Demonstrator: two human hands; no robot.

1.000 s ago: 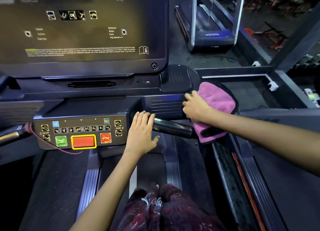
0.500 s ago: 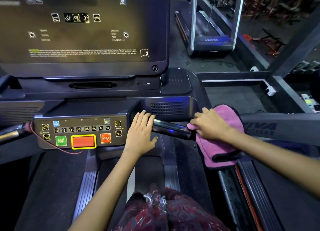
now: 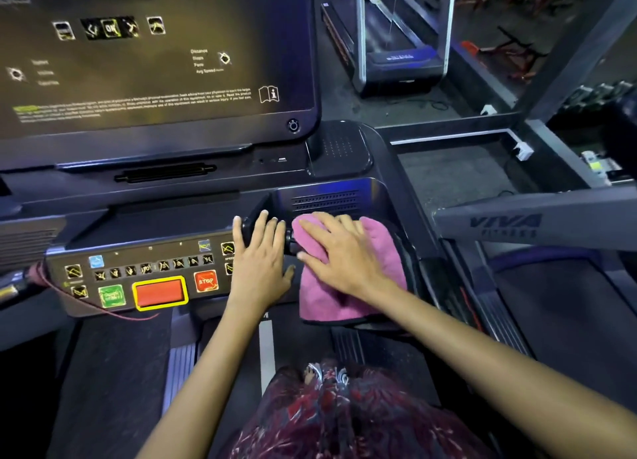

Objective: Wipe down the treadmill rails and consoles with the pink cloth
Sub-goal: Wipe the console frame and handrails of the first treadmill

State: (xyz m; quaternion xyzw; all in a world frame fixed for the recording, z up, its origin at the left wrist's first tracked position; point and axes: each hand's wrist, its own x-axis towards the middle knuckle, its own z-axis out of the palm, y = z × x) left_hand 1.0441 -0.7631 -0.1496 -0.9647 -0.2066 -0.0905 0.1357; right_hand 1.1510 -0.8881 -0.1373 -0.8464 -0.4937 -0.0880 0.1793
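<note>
Your right hand (image 3: 339, 255) lies flat, fingers spread, pressing the fuzzy pink cloth (image 3: 348, 272) onto the dark handlebar. Left hand (image 3: 260, 258) rests open w/ fingers draped over the black button console (image 3: 148, 272), gripping nothing.

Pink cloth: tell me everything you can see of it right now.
The pink cloth looks like soft, fluffy microfibre with a dark trim along its lower edge. It is draped over the grip bar right of the button panel, below the vented tray, its lower part hanging down. The right hand lies flat on it, fingers spread. The left hand rests just beside its left edge.
</note>
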